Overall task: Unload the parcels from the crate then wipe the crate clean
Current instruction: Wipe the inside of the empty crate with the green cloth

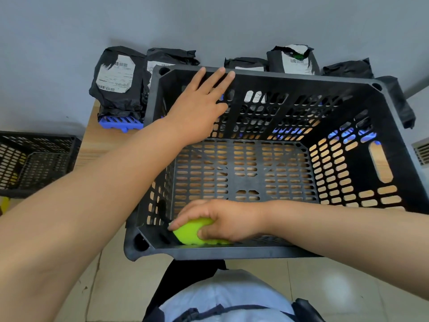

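A black perforated plastic crate [385, 173] stands in front of me with nothing inside it. My left hand [199, 105] reaches over the crate with fingers spread, their tips at the far rim. My right hand [222, 223] grips a lime-green sponge [192, 230] and presses it against the inside of the near wall, close to the near left corner. Several black parcels with white labels stand behind the crate against the wall, the largest one [116, 82] at the left, another [294, 60] at the right.
The parcels rest on a blue slatted pallet [120, 123] on a wooden table [97, 145]. Another black perforated crate [34, 161] sits low at the left. Pale floor tiles [348, 284] and my own clothing lie below the crate's near edge.
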{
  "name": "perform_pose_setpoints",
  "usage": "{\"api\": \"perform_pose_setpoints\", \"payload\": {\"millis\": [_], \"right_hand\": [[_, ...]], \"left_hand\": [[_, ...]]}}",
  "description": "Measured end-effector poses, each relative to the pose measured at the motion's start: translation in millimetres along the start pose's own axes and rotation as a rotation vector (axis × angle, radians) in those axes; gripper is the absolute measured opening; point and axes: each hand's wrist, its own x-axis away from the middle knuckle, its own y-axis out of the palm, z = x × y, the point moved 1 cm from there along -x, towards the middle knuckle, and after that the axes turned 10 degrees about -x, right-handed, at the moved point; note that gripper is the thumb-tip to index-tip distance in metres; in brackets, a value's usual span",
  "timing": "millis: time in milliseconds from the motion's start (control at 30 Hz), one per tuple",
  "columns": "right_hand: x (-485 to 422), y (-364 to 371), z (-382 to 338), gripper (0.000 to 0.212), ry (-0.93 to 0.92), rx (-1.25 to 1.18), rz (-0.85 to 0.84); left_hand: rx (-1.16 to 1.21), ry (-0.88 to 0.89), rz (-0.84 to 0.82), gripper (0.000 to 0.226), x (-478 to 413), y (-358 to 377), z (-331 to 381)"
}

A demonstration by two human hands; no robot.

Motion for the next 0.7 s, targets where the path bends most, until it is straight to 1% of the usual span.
{"api": "perform_pose_setpoints", "payload": {"millis": [67,200,333,433,567,633,700], "right_hand": [[8.2,-5.8,3.2,0.050,0.033,0.019,-0.020],[39.4,-22.9,18.5,0.049,0.235,-0.067,-0.054],[78.8,-36.8,35.7,0.051,0.352,-0.087,-0.005],[106.4,-47.0,40.2,0.048,0.412,-0.109,0.054],[121.4,-47.0,39.1,0.037,0.382,-0.281,0.132],[115.9,-40.7,35.5,0.036,0.340,-0.368,0.157],[104.2,-33.8,27.8,0.037,0.305,-0.373,0.153]], "left_hand": [[0.007,0.003,0.001,0.043,0.5,-1.4,0.1],[0.014,0.008,-0.013,0.045,1.3,-3.3,-0.2],[0.048,0.010,-0.016,0.044,0.2,-5.9,0.2],[0.058,0.004,-0.034,0.044,-0.7,-8.3,1.3],[0.072,0.005,-0.017,0.044,-0.2,-9.4,2.5],[0.077,0.008,-0.018,0.043,-0.4,-9.6,3.5],[0.069,0.011,-0.031,0.044,-0.4,-10.4,4.7]]}}
